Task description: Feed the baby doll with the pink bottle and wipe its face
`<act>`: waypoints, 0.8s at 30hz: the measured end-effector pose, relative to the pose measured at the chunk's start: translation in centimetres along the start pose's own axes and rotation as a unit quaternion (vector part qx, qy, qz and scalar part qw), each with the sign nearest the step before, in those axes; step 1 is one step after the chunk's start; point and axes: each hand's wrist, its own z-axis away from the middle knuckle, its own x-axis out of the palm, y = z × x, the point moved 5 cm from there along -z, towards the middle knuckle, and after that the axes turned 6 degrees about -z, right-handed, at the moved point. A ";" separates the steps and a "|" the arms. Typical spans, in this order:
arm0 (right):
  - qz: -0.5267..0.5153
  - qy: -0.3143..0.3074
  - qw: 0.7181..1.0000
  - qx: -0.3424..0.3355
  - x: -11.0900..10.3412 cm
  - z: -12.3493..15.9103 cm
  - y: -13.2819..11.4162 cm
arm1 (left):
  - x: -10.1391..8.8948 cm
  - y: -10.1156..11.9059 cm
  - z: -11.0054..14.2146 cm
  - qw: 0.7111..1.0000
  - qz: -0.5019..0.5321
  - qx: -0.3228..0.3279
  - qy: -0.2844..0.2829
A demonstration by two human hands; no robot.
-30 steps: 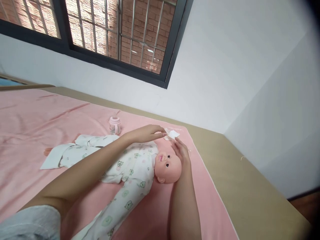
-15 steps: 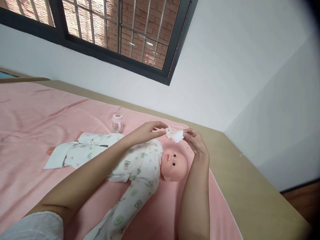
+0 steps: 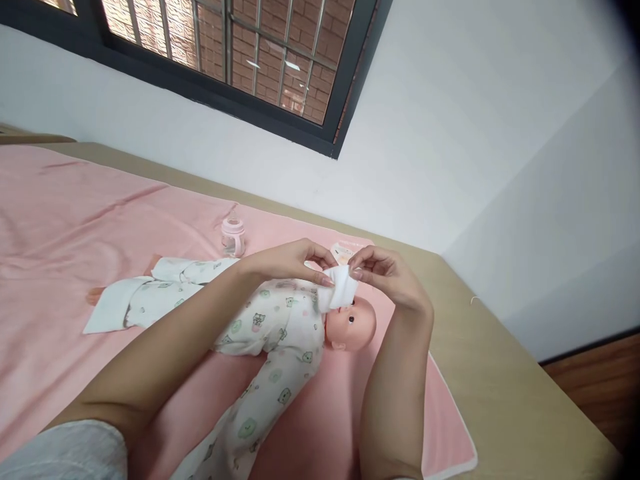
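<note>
A baby doll (image 3: pixel 280 327) in a white printed sleepsuit lies on its back on a pink blanket (image 3: pixel 75 220), head (image 3: pixel 357 323) to the right. Above its face hangs a small white folded cloth (image 3: pixel 340 288). My left hand (image 3: pixel 293 260) pinches the cloth's left edge and my right hand (image 3: pixel 387 273) pinches its right edge. The cloth covers part of the doll's face; one eye shows below it.
A small pink baby bottle (image 3: pixel 233 235) stands on the blanket behind the doll. The blanket lies on a tan mattress (image 3: pixel 500 373) that runs along a white wall. A barred dark-framed window (image 3: pixel 240 60) is above. Wooden floor (image 3: pixel 600 387) shows at the right.
Both hands lifted the white cloth from the blanket beside the doll's head and brought it down over the doll's face. My right hand moved from the doll's head to the cloth.
</note>
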 end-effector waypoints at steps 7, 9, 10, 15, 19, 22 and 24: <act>0.031 0.036 0.999 0.025 -0.3 -0.3 0.2 | -0.4 1.2 0.4 0.997 -0.002 0.048 0.059; 0.024 0.051 0.998 0.041 -0.1 -0.5 0.5 | -0.4 1.9 0.5 0.991 -0.029 0.083 0.102; 0.018 0.058 0.997 0.045 0.1 -0.7 0.6 | -0.4 2.2 0.5 0.987 -0.040 0.097 0.121; 0.024 0.092 0.995 0.030 0.6 -1.3 0.6 | -0.6 2.8 0.7 0.972 -0.034 0.121 0.198; 0.058 0.116 0.991 0.015 0.1 -0.9 -0.1 | -0.8 2.3 0.8 0.981 -0.008 0.069 0.179; 0.083 0.148 0.985 -0.020 -0.1 0.4 -2.1 | -0.4 1.8 0.6 0.990 -0.042 0.029 0.129; 0.105 0.185 0.974 -0.073 0.2 2.0 -4.0 | 0.2 1.5 0.4 0.994 -0.071 0.023 0.080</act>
